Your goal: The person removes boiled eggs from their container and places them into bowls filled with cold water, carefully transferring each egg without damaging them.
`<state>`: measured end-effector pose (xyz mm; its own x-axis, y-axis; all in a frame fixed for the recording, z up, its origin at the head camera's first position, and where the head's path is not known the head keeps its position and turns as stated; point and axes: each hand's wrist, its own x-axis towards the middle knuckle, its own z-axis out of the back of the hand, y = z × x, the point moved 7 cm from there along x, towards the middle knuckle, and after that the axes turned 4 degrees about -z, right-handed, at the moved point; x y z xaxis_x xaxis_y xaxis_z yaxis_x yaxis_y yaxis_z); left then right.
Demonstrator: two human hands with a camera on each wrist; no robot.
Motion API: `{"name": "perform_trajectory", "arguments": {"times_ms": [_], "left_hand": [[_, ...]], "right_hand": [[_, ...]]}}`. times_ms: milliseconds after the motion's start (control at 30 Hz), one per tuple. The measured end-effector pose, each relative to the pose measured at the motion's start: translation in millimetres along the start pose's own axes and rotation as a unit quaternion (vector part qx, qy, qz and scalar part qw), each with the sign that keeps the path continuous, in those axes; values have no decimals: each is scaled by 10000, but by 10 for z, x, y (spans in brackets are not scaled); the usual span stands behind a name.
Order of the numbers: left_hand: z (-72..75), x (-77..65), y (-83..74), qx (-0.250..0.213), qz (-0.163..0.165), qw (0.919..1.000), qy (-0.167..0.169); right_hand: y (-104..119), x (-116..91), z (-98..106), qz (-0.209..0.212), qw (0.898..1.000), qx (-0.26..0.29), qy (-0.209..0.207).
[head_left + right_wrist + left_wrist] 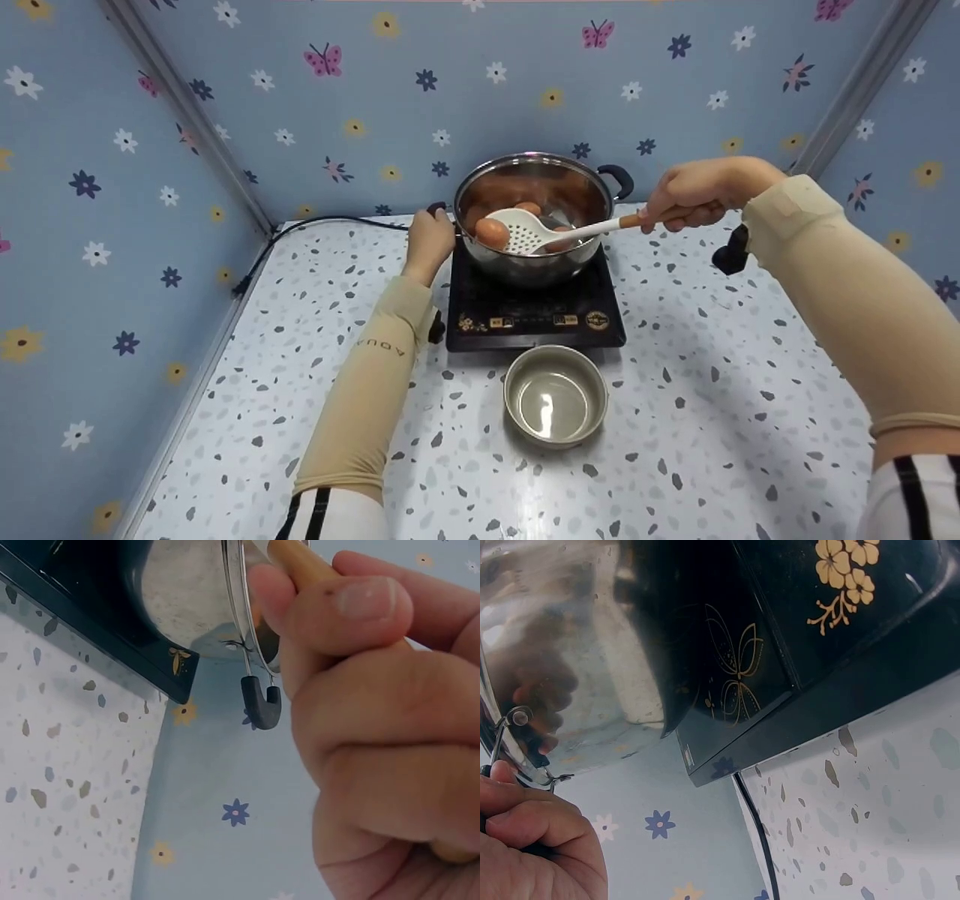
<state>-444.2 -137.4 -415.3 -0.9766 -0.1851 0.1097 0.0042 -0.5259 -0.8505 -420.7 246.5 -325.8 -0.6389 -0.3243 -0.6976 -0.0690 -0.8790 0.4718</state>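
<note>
Flowered wallpaper (465,97) backed the pot (529,268); the leftmost egg (491,234) lay left of my right grip (694,192).
It clasped the leftward-pointing spoon (589,230); my left grip (430,241) held the handle (436,206).

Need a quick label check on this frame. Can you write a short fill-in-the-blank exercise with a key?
1. The perforated spoon is gripped by the person's ____ hand.
2. The left hand grips the pot by its ____.
3. The pot stands on a cooker whose colour is ____.
4. On the tabletop just in front of the cooker, nearest the person, stands a ____.

Missing words: right; handle; black; bowl.
</note>
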Motion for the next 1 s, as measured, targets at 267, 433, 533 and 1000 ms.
{"name": "perform_trajectory", "arguments": {"times_ms": [267,433,533,1000], "left_hand": [[3,-7,-7,138,4,9999,44],[0,-10,-3,174,41,9998,31],[0,-10,-8,156,40,9999,54],[-2,6,16,128,20,9999,48]], "right_hand": [[-85,34,-36,35,9989,442,-134],[-140,44,-58,46,9976,613,-303],[-172,32,-69,39,9966,722,-392],[-308,-35,-89,144,9900,1261,-618]]}}
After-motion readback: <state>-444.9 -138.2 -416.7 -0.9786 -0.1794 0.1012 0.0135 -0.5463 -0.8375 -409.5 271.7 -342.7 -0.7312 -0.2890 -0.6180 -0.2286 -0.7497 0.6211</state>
